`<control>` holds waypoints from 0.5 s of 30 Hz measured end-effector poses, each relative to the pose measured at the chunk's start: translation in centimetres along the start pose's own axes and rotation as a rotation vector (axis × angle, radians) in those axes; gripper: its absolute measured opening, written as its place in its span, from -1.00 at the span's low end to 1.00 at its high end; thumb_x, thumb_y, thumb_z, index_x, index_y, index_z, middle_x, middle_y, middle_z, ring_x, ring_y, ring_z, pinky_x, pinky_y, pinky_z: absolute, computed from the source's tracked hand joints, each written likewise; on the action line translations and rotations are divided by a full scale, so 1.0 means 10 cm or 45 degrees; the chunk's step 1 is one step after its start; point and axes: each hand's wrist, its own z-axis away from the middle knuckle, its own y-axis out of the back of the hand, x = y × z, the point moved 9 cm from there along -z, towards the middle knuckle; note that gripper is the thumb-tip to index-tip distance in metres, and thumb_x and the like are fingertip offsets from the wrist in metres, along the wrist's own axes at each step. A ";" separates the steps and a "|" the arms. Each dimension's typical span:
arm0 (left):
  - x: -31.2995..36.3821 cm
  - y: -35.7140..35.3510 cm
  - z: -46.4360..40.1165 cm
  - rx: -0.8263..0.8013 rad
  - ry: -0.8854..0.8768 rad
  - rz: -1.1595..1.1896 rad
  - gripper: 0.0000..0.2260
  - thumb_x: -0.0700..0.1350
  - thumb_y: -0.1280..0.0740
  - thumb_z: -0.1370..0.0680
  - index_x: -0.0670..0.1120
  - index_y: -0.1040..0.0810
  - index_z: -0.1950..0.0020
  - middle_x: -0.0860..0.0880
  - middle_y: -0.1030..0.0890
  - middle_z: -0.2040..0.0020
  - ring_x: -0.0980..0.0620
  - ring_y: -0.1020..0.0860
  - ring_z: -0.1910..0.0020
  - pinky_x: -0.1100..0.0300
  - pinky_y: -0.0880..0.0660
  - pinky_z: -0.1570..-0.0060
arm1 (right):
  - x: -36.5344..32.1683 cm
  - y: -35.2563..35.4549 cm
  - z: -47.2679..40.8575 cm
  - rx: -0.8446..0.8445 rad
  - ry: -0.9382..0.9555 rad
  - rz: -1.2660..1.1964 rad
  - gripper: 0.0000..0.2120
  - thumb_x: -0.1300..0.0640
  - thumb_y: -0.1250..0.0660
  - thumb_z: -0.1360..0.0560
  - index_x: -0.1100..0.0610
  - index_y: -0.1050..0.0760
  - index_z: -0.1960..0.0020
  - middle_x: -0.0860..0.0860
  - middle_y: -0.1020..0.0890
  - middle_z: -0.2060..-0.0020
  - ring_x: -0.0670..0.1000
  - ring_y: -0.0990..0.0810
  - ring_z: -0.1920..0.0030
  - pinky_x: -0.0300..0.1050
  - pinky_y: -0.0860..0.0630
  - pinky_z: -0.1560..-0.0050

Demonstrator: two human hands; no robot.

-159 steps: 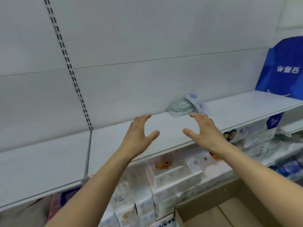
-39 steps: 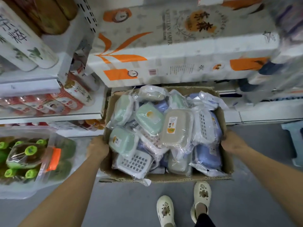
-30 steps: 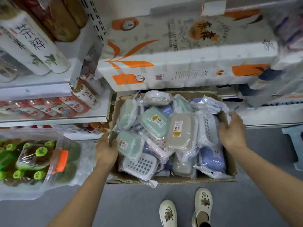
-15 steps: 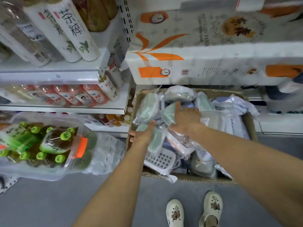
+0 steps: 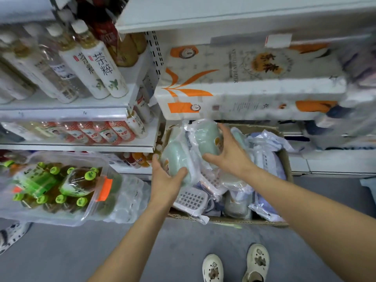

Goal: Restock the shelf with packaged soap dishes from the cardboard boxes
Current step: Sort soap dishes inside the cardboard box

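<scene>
Bright, even light — right edge motion-blurred, wide-angle bending at borders.

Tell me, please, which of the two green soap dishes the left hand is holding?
The nearer green soap dish, at the cardboard box's left edge. The left hand grips it from below; the farther green soap dish is under the right hand.
</scene>
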 end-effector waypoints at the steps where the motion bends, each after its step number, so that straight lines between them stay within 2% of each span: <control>1: 0.20 0.00 0.06 0.004 -0.073 -0.038 -0.15 -0.12 -0.48 -0.46 0.06 -0.01 -0.59 0.04 -0.41 -0.38 0.16 -0.52 -0.18 0.32 -0.48 -0.08 | -0.04 0.15 0.06 0.038 0.003 -0.058 -0.04 -0.16 -0.47 -0.27 -0.09 -0.02 -0.52 -0.03 -0.44 -0.32 -0.01 -0.49 -0.23 0.05 -0.49 -0.24; 2: 0.38 -0.02 0.12 0.003 -0.138 -0.083 -0.14 -0.04 -0.50 -0.43 0.10 -0.04 -0.57 0.06 -0.40 -0.37 0.17 -0.51 -0.20 0.31 -0.48 -0.13 | -0.07 0.31 0.12 0.077 0.001 -0.113 -0.04 -0.18 -0.47 -0.25 -0.12 -0.03 -0.50 -0.05 -0.42 -0.35 -0.01 -0.48 -0.25 0.06 -0.49 -0.25; 4: 0.76 -0.14 0.23 -0.039 -0.249 -0.146 -0.12 0.11 -0.50 -0.32 0.23 -0.08 -0.52 0.06 -0.40 -0.42 0.08 -0.47 -0.31 0.06 -0.48 -0.28 | -0.10 0.70 0.26 0.169 -0.014 -0.199 -0.05 -0.23 -0.47 -0.21 -0.20 -0.05 -0.46 -0.08 -0.43 -0.32 -0.03 -0.50 -0.24 0.08 -0.52 -0.22; 6: 1.11 -0.34 0.35 -0.095 -0.337 -0.168 -0.16 0.15 -0.49 -0.26 0.34 -0.13 -0.45 0.08 -0.42 -0.43 0.06 -0.50 -0.31 -0.07 -0.52 -0.25 | -0.07 1.16 0.42 0.274 -0.029 -0.240 -0.06 -0.27 -0.48 -0.20 -0.23 -0.06 -0.44 -0.10 -0.46 -0.29 -0.04 -0.52 -0.22 0.08 -0.54 -0.20; 10: 1.82 -1.05 0.60 -0.177 -0.560 -0.303 -0.06 0.20 -0.49 -0.25 0.25 -0.08 -0.52 0.05 -0.34 -0.48 0.01 -0.40 -0.40 -0.11 -0.44 -0.33 | 0.16 2.16 0.83 0.483 -0.086 -0.251 -0.10 -0.28 -0.51 -0.24 -0.22 -0.09 -0.43 -0.10 -0.46 -0.24 -0.02 -0.53 -0.18 0.06 -0.57 -0.13; 12: 2.15 -1.53 0.80 -0.232 -0.684 -0.352 -0.05 0.16 -0.50 -0.29 0.15 -0.06 -0.56 0.03 -0.30 -0.48 0.02 -0.35 -0.43 -0.10 -0.38 -0.38 | 0.36 2.67 1.08 0.587 -0.142 -0.250 -0.07 -0.32 -0.49 -0.22 -0.22 -0.08 -0.44 -0.10 -0.43 -0.27 -0.02 -0.50 -0.20 0.08 -0.53 -0.18; 15: 2.52 -2.35 1.13 -0.324 -0.816 -0.380 -0.07 0.11 -0.52 -0.33 0.12 -0.06 -0.57 0.03 -0.30 -0.45 0.03 -0.33 -0.43 -0.09 -0.38 -0.38 | 0.76 3.43 1.45 0.731 -0.205 -0.254 -0.12 -0.29 -0.51 -0.25 -0.21 -0.11 -0.41 -0.14 -0.45 -0.23 -0.08 -0.51 -0.16 0.05 -0.53 -0.17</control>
